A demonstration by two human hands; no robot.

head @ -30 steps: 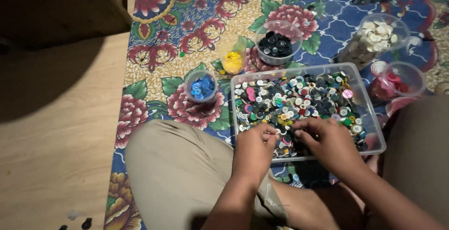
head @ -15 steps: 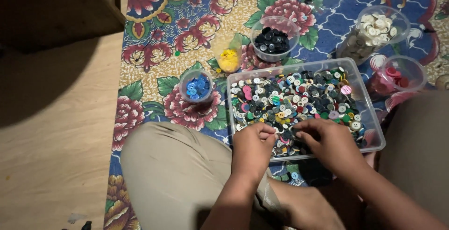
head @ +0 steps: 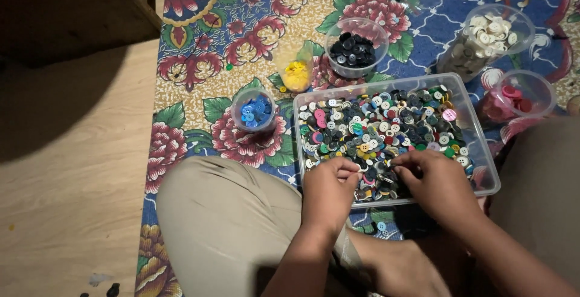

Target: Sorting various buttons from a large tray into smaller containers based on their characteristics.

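A clear plastic bin [head: 483, 152] full of mixed coloured buttons [head: 386, 122] sits on the floral mat in front of my crossed legs. My left hand [head: 329, 191] rests at the bin's near rim with its fingers curled inward over the buttons. My right hand [head: 435, 185] is just to its right, and its fingertips are pinched together down in the pile near the bin's front middle. The two hands' fingertips are almost touching. Whether either hand holds a button is hidden by the fingers.
Around the bin stand small clear cups of sorted buttons: blue [head: 254, 110], yellow [head: 296, 73], black [head: 356, 46], white [head: 489, 34] and pink-red [head: 513, 98]. The floral mat [head: 199, 49] meets a wooden floor [head: 66, 170] at left. My knee [head: 223, 218] is beside the bin.
Both hands stay at the bin's near edge, and the right hand's fingers have edged left towards the left hand. The view has shifted slightly.
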